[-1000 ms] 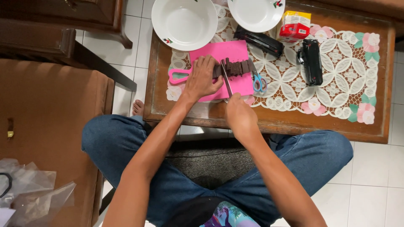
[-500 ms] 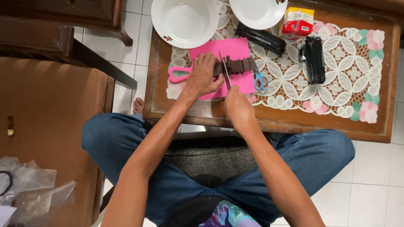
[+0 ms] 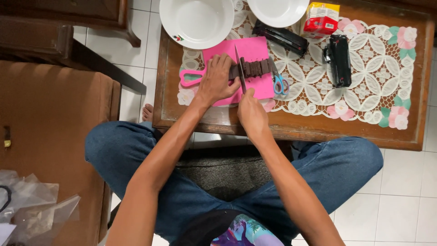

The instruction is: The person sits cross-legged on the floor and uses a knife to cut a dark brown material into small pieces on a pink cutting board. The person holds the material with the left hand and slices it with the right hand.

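The dark bar (image 3: pixel 252 69) lay on the pink board (image 3: pixel 257 48), which sat on the lace mat (image 3: pixel 364 73) at the near left of the worktop (image 3: pixel 291 127). Its long axis ran left to right, across the person's line of reach. The left hand (image 3: pixel 217 79) was pressed flat on the bar's left end, fingers bent over it, holding it down. The right hand (image 3: pixel 251 114) was clenched round the handle of the knife (image 3: pixel 239 68); the blade pointed away from the body and crossed the bar at right angles, just right of the left fingertips. The left hand was the nearer to the bar; the uncut length extended to the right of the blade.

The 2 white bowls (image 3: pixel 196 20) (image 3: pixel 277 8) at the far edge appeared empty. Blue-handled scissors (image 3: pixel 278 82) lay just right of the bar, touching the board's edge. 2 black packets (image 3: pixel 280 38) (image 3: pixel 339 61) and a red carton (image 3: pixel 321 19) lay further right.
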